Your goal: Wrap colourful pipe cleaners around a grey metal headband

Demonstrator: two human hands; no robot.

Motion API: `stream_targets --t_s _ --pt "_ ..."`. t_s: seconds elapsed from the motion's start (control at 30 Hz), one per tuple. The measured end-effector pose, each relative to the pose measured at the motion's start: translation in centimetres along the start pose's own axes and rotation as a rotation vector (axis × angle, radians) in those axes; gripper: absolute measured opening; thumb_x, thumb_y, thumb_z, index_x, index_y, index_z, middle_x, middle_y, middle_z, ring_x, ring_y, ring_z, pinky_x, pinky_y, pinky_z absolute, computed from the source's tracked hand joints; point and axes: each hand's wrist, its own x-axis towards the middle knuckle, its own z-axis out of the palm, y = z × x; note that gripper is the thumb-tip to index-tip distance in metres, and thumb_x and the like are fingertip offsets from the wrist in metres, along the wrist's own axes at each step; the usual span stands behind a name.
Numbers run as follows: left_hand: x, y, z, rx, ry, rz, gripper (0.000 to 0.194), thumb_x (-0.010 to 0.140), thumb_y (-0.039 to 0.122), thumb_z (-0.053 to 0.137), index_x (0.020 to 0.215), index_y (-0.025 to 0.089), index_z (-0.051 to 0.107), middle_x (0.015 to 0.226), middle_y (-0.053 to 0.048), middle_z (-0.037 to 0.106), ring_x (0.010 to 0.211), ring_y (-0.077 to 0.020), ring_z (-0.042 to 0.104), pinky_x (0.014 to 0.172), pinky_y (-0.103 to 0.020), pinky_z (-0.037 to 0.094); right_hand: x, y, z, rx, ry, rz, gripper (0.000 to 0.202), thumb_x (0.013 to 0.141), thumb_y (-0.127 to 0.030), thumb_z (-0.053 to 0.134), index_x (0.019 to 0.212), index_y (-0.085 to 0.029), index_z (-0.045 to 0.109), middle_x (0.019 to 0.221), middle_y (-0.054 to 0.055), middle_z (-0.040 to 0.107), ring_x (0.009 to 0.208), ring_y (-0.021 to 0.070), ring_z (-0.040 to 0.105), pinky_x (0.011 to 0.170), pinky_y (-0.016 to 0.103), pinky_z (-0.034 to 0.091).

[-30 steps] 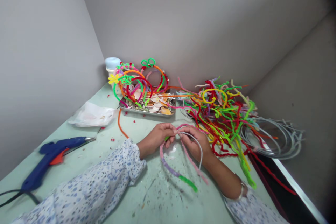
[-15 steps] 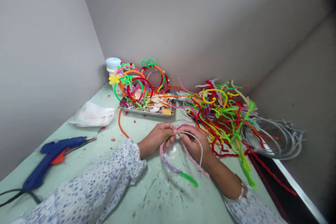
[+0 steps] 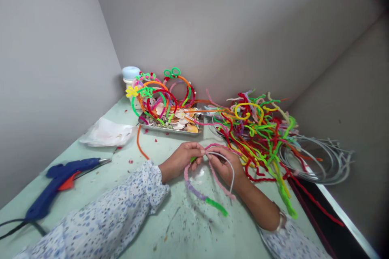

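Between my two hands is a thin grey headband point(image 3: 233, 174), partly wrapped in pipe cleaner. My left hand point(image 3: 186, 157) pinches the wrapped side near the top of the arc. From there the wrapping runs down in pink, lilac and green point(image 3: 216, 206) to the band's end. Close beside it, my right hand point(image 3: 224, 164) is closed on the bare band and a pink pipe cleaner point(image 3: 223, 187), whose loose end hangs below the fingers. The fingertips of both hands nearly meet, and they hide the exact spot where the pipe cleaner winds round the band.
At the back, a metal tray point(image 3: 170, 130) of shells carries several finished headbands point(image 3: 152, 89). A pile of pipe cleaners point(image 3: 258, 129) and a bundle of bare bands point(image 3: 322, 162) lie right. A blue glue gun point(image 3: 67, 174), a plastic bag point(image 3: 106, 132) and a white bottle point(image 3: 131, 73) are left.
The loose pink pipe cleaner end has swung slightly left and up, and the green end of the band has shifted a little left. Both hands stay almost in place.
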Motion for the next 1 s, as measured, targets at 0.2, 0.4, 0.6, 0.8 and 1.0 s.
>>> stream_targets --t_s 0.2,0.4,0.6,0.8,1.0 --pt "0.0 -0.1 -0.1 -0.022 -0.013 -0.002 0.017 0.072 0.028 0.062 0.074 0.013 0.054 0.047 0.005 0.048 0.034 -0.0050 0.040 0.035 -0.017 0.027 0.0 -0.1 0.0 -0.005 0.013 -0.012 0.012 0.082 -0.023 0.057 0.091 -0.021 0.065 0.087 0.005 0.067 0.079 0.0179 0.063 0.072 0.029 0.052" --pt "0.1 -0.1 -0.2 -0.010 -0.008 -0.008 0.019 0.071 0.030 0.064 0.074 0.013 0.055 0.047 0.005 0.048 0.034 -0.0047 0.040 0.035 -0.017 0.029 0.0 -0.5 -0.1 -0.131 0.031 -0.085 0.012 0.082 -0.020 0.055 0.088 -0.022 0.065 0.085 0.005 0.067 0.080 0.0187 0.062 0.073 0.031 0.050" --pt "0.2 -0.2 -0.1 -0.028 0.004 0.011 0.020 0.072 0.031 0.064 0.074 0.014 0.054 0.050 0.005 0.050 0.034 -0.0047 0.041 0.035 -0.017 0.029 0.0 -0.1 0.1 -0.123 0.067 -0.087 0.012 0.083 -0.021 0.055 0.090 -0.022 0.064 0.087 0.004 0.065 0.080 0.0181 0.060 0.073 0.031 0.049" --pt "0.4 -0.3 -0.1 -0.102 0.055 0.052 0.018 0.074 0.029 0.062 0.076 0.015 0.051 0.053 0.004 0.052 0.035 -0.0044 0.043 0.035 -0.016 0.028 0.1 -0.9 -0.1 -0.125 0.161 -0.013 0.012 0.083 -0.028 0.056 0.090 -0.020 0.062 0.082 0.004 0.061 0.073 0.0171 0.058 0.065 0.029 0.048" --pt "0.5 -0.7 -0.3 -0.172 0.073 0.115 0.019 0.076 0.030 0.061 0.084 0.016 0.051 0.059 0.004 0.055 0.043 -0.0054 0.049 0.042 -0.016 0.035 -0.2 -1.9 -0.3 -0.240 0.192 -0.123 0.008 0.083 -0.025 0.057 0.080 -0.022 0.064 0.074 0.003 0.061 0.068 0.0166 0.057 0.065 0.030 0.047"
